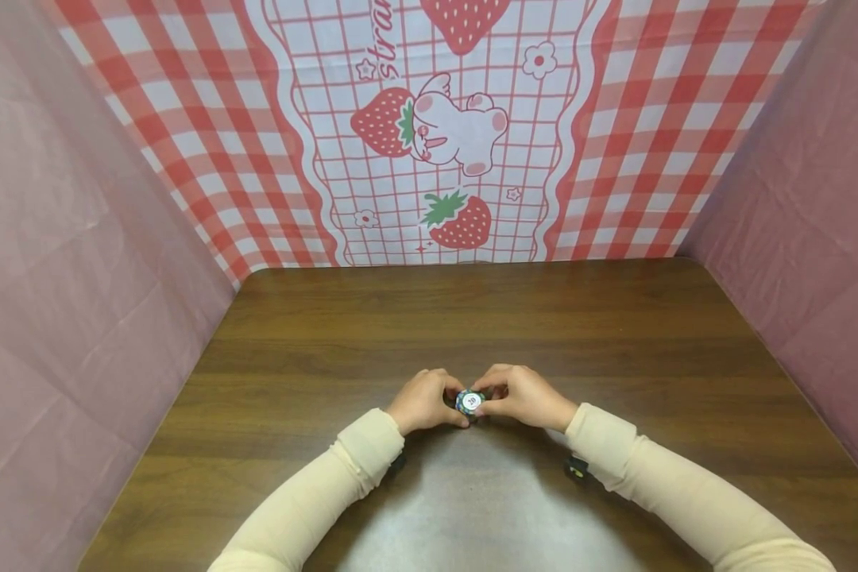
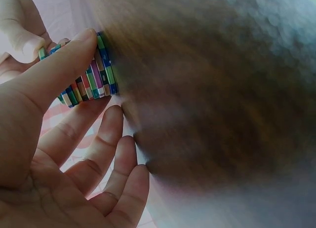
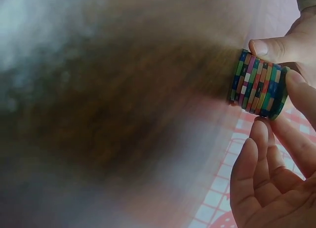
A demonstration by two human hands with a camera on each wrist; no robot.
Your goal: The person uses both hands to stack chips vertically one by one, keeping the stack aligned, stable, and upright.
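A short stack of multicoloured poker chips (image 1: pixel 470 401) stands upright on the table, its top chip showing a white centre with a number. My left hand (image 1: pixel 425 403) grips the lower part of the stack, the thumb lying along its side in the left wrist view (image 2: pixel 74 60). From the other side, my right hand (image 1: pixel 532 399) pinches the top chip (image 3: pixel 282 97) at its rim between thumb and index finger. Seen in the right wrist view, that chip sits slightly askew on the striped chips (image 3: pixel 254 82) below. The other right-hand fingers (image 3: pixel 247 161) are held apart from the stack.
The brown wooden table (image 1: pixel 472 318) has rounded far corners. Behind it hangs a red-and-white checked cloth (image 1: pixel 636 143) with strawberries. Pink curtains (image 1: pixel 79 262) close off both sides.
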